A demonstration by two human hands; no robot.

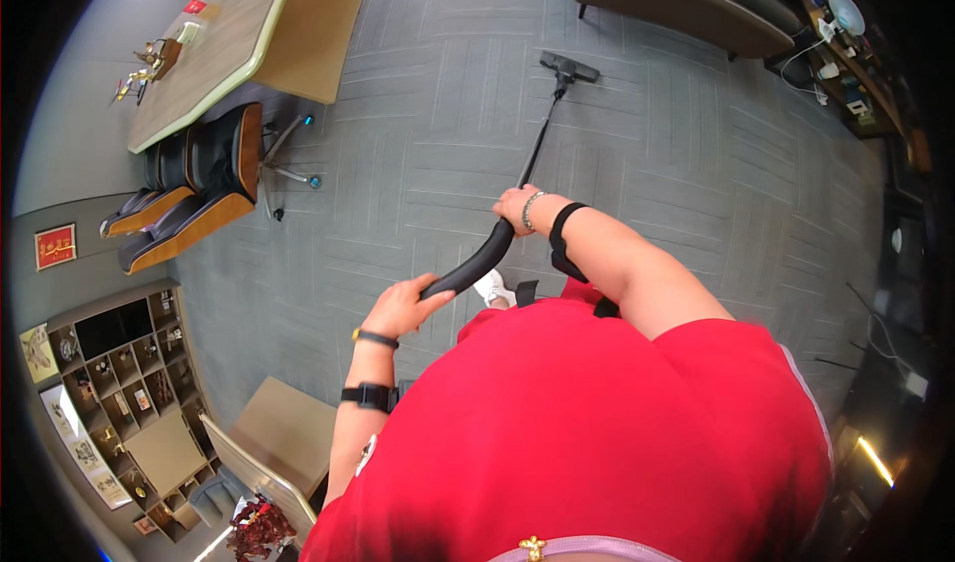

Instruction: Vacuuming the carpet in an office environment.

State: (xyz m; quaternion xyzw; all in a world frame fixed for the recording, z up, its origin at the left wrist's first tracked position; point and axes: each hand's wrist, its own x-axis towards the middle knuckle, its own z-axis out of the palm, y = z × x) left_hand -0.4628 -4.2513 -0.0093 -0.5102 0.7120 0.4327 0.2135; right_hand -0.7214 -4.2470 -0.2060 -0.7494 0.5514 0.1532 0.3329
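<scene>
A vacuum cleaner wand [482, 259] with a thick black curved handle slants away from me over the grey carpet. My right hand [517, 209] wraps round it where the handle meets the thin metal tube. Farther back, at the handle's rear end, my left hand [403, 305] is closed on the grip, thumb along its side. At the wand's far end a black floor nozzle [570, 67] rests flat on the carpet. The rest of the vacuum cleaner is hidden.
Carpet [686, 164] spreads round the nozzle. A sofa [686, 5] stands at the far right, before a shelf unit [856, 65] with cables. On the left are a black office chair [204, 169] on casters and a wooden desk [214, 55]. My white shoe [492, 288] shows below the handle.
</scene>
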